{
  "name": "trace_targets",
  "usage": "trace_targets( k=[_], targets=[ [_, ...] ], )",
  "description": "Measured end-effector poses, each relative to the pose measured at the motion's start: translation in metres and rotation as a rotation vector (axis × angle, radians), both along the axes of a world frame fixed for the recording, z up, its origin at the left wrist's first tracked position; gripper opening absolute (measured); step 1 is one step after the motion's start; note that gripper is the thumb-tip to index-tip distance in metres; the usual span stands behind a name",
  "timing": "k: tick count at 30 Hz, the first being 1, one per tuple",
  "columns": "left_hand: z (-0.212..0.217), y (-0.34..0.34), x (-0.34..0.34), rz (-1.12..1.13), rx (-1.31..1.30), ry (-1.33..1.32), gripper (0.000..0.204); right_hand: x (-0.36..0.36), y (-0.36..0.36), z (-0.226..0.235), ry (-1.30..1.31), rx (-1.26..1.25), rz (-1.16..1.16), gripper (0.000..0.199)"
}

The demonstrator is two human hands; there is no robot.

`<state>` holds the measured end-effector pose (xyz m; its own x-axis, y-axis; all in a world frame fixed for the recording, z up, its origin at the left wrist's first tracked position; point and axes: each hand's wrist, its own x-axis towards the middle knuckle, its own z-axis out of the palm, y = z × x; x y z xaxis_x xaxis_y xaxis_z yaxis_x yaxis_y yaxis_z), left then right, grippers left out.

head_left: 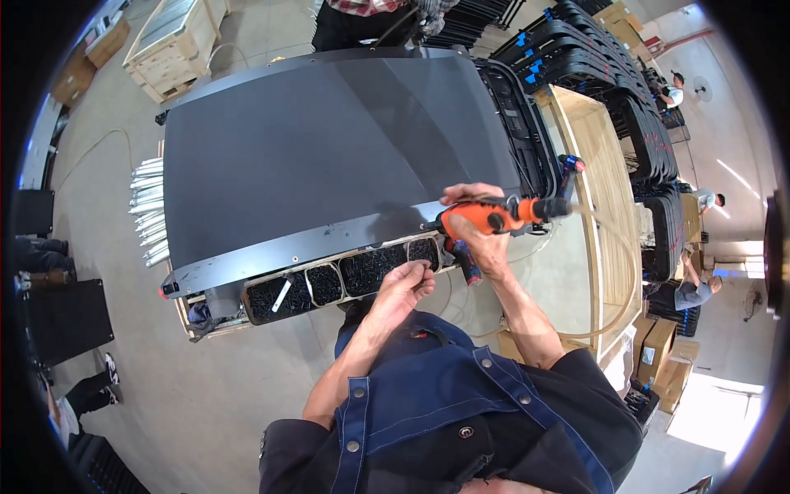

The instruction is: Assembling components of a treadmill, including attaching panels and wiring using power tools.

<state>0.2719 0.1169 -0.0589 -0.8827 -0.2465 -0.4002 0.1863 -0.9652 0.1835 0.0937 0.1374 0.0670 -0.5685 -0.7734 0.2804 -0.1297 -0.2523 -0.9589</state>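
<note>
My right hand (482, 244) is wrapped round an orange and black power drill (512, 216). Its tip points left, at the near side rail (329, 236) of a large dark flat deck (321, 140); I cannot tell whether they touch. Over the front edge of the parts bins (374, 270), my left hand (398, 295) is closed with fingertips pinched together. What it holds, if anything, is too small to make out. The bins are full of small black screws. A white strip (282, 295) lies on the screws in the leftmost bin.
A dark blue and red power tool (467, 263) hangs below the drill, and another (569, 166) sits at the deck's right end. A wooden crate (605, 206) stands right. Silver tubes (148, 212) stick out left. Across the deck stands a person in a checked shirt (362, 6).
</note>
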Motion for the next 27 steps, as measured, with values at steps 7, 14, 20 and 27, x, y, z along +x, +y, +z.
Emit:
trace_targets(
  k=[7,14,20,27],
  targets=[
    [0.001,0.012,0.002,0.082,0.075,-0.119,0.024,-0.010,-0.004,-0.001,0.076,0.026,-0.007,0.038],
    [-0.009,0.014,-0.001,0.134,0.014,-0.078,0.023,-0.017,-0.007,0.000,0.063,0.067,0.152,0.038],
    [0.003,0.004,0.020,0.278,-0.075,-0.112,0.022,-0.018,0.010,0.023,-0.408,-0.058,0.116,0.045],
    [0.021,-0.007,0.034,0.321,-0.069,-0.022,0.020,0.009,0.023,0.025,-0.617,-0.138,0.091,0.043]
  ],
)
